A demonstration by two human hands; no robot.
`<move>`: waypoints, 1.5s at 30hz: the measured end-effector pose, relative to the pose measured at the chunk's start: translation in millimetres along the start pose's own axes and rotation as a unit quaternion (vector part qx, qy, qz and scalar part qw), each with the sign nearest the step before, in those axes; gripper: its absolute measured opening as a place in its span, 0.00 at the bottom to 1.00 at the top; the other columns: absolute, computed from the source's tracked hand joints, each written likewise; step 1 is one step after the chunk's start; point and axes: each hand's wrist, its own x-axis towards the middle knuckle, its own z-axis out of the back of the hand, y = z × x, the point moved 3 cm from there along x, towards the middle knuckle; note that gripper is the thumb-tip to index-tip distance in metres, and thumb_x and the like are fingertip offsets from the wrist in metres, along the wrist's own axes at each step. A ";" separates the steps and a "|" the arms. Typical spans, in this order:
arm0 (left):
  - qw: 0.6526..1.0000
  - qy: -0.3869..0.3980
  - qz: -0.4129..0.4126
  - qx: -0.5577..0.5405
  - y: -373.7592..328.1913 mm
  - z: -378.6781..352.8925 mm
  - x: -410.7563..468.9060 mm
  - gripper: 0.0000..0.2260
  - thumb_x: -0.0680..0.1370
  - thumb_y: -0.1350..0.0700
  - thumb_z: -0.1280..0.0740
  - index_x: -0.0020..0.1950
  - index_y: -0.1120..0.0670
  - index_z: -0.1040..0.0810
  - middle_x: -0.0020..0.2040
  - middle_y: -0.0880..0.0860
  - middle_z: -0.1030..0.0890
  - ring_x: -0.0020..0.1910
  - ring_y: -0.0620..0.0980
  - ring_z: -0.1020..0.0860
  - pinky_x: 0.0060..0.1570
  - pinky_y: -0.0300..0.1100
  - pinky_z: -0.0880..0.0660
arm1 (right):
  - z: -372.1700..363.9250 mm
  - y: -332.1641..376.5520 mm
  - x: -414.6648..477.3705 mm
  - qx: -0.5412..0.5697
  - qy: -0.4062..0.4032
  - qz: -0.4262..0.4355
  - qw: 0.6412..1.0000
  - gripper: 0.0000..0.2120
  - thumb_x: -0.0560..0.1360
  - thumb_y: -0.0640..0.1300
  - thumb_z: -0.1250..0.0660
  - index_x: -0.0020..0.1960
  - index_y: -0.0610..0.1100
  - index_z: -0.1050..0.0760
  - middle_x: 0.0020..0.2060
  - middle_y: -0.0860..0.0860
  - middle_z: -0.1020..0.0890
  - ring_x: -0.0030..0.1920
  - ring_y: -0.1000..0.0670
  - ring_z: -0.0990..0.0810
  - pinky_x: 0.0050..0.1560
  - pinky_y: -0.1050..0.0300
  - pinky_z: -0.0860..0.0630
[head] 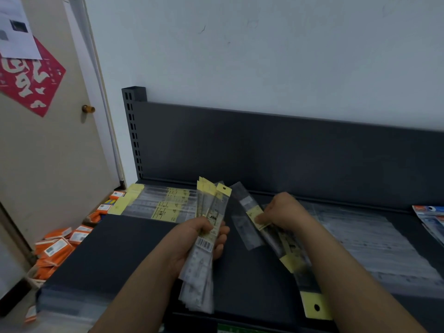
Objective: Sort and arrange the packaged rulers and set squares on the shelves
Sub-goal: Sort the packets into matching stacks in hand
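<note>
Dark shelf (120, 248) carries a laid row of packaged rulers (158, 205) at its back left. Left hand (199, 236) clamps a fanned bundle (199, 267); right hand (281, 210) pinches several loose ones (292, 261), so best square their yellow headers before adding them to the row.

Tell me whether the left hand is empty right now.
No, the left hand grips a bundle of packaged rulers, fingers curled round it.
</note>
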 end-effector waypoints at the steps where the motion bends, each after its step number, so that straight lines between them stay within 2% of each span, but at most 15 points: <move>1: 1.000 -0.002 -0.001 -0.005 -0.1 0.2 0.0 0.12 0.78 0.65 0.44 0.57 0.66 0.25 0.40 0.59 0.17 0.30 0.50 0.20 0.27 0.40 0.22 | 2.0 -0.8 -1.3 0.037 -0.008 0.005 0.999 0.15 0.66 0.45 0.23 0.35 0.39 0.28 0.35 0.45 0.21 0.35 0.49 0.22 0.34 0.57 0.25; 3: 1.000 -0.008 -0.003 -0.012 -0.1 1.0 -0.2 0.12 0.77 0.65 0.44 0.57 0.66 0.24 0.40 0.59 0.17 0.30 0.51 0.20 0.26 0.41 0.22 | 5.9 0.2 -7.0 0.102 -0.019 0.016 0.994 0.13 0.67 0.44 0.23 0.41 0.34 0.20 0.38 0.46 0.18 0.37 0.51 0.21 0.35 0.60 0.25; 5: 1.000 -0.013 -0.004 -0.013 0.2 0.9 -0.8 0.12 0.77 0.65 0.44 0.56 0.66 0.24 0.40 0.59 0.16 0.31 0.51 0.20 0.26 0.41 0.22 | 8.3 1.0 -10.8 0.152 -0.038 0.030 0.987 0.12 0.69 0.43 0.24 0.43 0.33 0.19 0.38 0.45 0.17 0.36 0.52 0.21 0.35 0.60 0.25; 7: 1.000 -0.015 -0.006 -0.015 0.0 0.2 -1.9 0.12 0.77 0.65 0.44 0.56 0.66 0.24 0.40 0.59 0.16 0.31 0.51 0.20 0.26 0.41 0.22 | 10.3 1.8 -14.0 0.217 -0.058 0.037 0.974 0.09 0.70 0.41 0.25 0.43 0.34 0.19 0.37 0.45 0.18 0.35 0.52 0.22 0.36 0.59 0.24; 9: 1.000 -0.013 -0.011 -0.015 -0.7 -0.5 -3.3 0.12 0.78 0.65 0.44 0.56 0.66 0.24 0.40 0.59 0.16 0.32 0.51 0.20 0.27 0.41 0.21 | 11.7 2.2 -16.7 0.296 -0.060 0.025 0.953 0.08 0.71 0.39 0.26 0.48 0.37 0.21 0.36 0.46 0.20 0.32 0.53 0.25 0.30 0.62 0.26; 12: 1.000 -0.011 -0.024 -0.015 -0.7 -3.0 -4.2 0.10 0.78 0.64 0.40 0.55 0.67 0.23 0.40 0.60 0.17 0.34 0.51 0.19 0.31 0.42 0.19 | 13.4 5.4 -21.4 0.403 -0.021 0.020 0.915 0.10 0.74 0.36 0.30 0.55 0.37 0.24 0.34 0.46 0.21 0.28 0.54 0.26 0.27 0.64 0.27; 16: 0.999 0.011 -0.053 0.003 2.2 -12.1 -6.6 0.12 0.71 0.65 0.29 0.53 0.65 0.23 0.40 0.60 0.18 0.38 0.53 0.18 0.36 0.45 0.18 | 12.8 11.3 -36.1 0.459 0.044 0.050 0.886 0.04 0.75 0.33 0.33 0.50 0.36 0.21 0.34 0.46 0.19 0.29 0.55 0.22 0.30 0.64 0.23; 21: 0.995 0.012 -0.083 0.054 1.6 -18.9 -9.2 0.14 0.68 0.61 0.26 0.52 0.61 0.23 0.37 0.56 0.18 0.31 0.49 0.20 0.29 0.38 0.22 | 11.8 9.8 -46.6 0.516 0.029 0.059 0.854 0.03 0.76 0.32 0.34 0.49 0.35 0.22 0.33 0.45 0.19 0.29 0.55 0.21 0.29 0.64 0.22; 25: 0.987 0.016 -0.124 0.105 -1.5 -23.8 -9.4 0.17 0.69 0.62 0.26 0.56 0.62 0.22 0.38 0.55 0.19 0.32 0.48 0.21 0.28 0.38 0.24 | 15.3 3.8 -53.9 0.492 0.032 0.067 0.868 0.03 0.75 0.35 0.33 0.48 0.38 0.22 0.36 0.46 0.17 0.28 0.55 0.24 0.27 0.65 0.27; 28: 0.978 0.022 -0.134 0.156 -6.8 -22.5 -11.4 0.17 0.69 0.63 0.26 0.57 0.60 0.21 0.41 0.54 0.18 0.34 0.48 0.21 0.30 0.39 0.25 | 28.8 -8.6 -52.4 0.537 -0.029 0.042 0.842 0.04 0.76 0.40 0.34 0.42 0.41 0.25 0.30 0.49 0.22 0.25 0.56 0.34 0.21 0.66 0.39; 31: 0.982 0.013 -0.122 0.146 -10.6 -17.4 -12.2 0.16 0.70 0.63 0.27 0.57 0.61 0.20 0.39 0.56 0.19 0.31 0.48 0.22 0.27 0.38 0.25 | 47.0 -28.3 -51.9 0.580 -0.098 0.028 0.808 0.06 0.77 0.36 0.36 0.42 0.41 0.29 0.31 0.48 0.27 0.23 0.57 0.35 0.19 0.66 0.41; 34: 0.994 0.003 -0.110 0.022 -10.1 -14.4 -10.5 0.12 0.68 0.61 0.27 0.49 0.62 0.22 0.34 0.56 0.22 0.25 0.47 0.26 0.22 0.35 0.27 | 49.4 -39.7 -60.2 0.566 -0.102 0.018 0.818 0.04 0.76 0.33 0.35 0.49 0.40 0.26 0.34 0.47 0.25 0.28 0.56 0.30 0.23 0.67 0.32; 38: 0.988 0.033 -0.140 -0.052 -5.5 -20.2 -9.9 0.14 0.64 0.56 0.24 0.46 0.58 0.23 0.37 0.53 0.21 0.31 0.45 0.24 0.24 0.34 0.26 | 37.1 -39.2 -75.4 0.595 -0.085 0.005 0.799 0.08 0.76 0.30 0.36 0.53 0.38 0.27 0.35 0.45 0.21 0.29 0.52 0.20 0.30 0.62 0.20; 42: 0.982 0.021 -0.174 -0.073 6.2 -35.4 -9.2 0.13 0.69 0.60 0.27 0.50 0.59 0.24 0.37 0.53 0.22 0.32 0.45 0.25 0.25 0.34 0.26 | 5.3 -22.9 -95.5 0.542 0.012 0.002 0.840 0.03 0.75 0.32 0.33 0.48 0.36 0.23 0.34 0.43 0.16 0.34 0.49 0.15 0.34 0.59 0.18; 45: 0.980 -0.022 -0.183 -0.070 12.1 -40.5 -6.1 0.07 0.74 0.64 0.30 0.50 0.58 0.24 0.36 0.52 0.22 0.32 0.45 0.24 0.27 0.34 0.25 | -12.2 -12.8 -105.4 0.500 0.017 0.012 0.866 0.04 0.76 0.34 0.33 0.50 0.35 0.23 0.37 0.42 0.16 0.36 0.49 0.15 0.34 0.59 0.18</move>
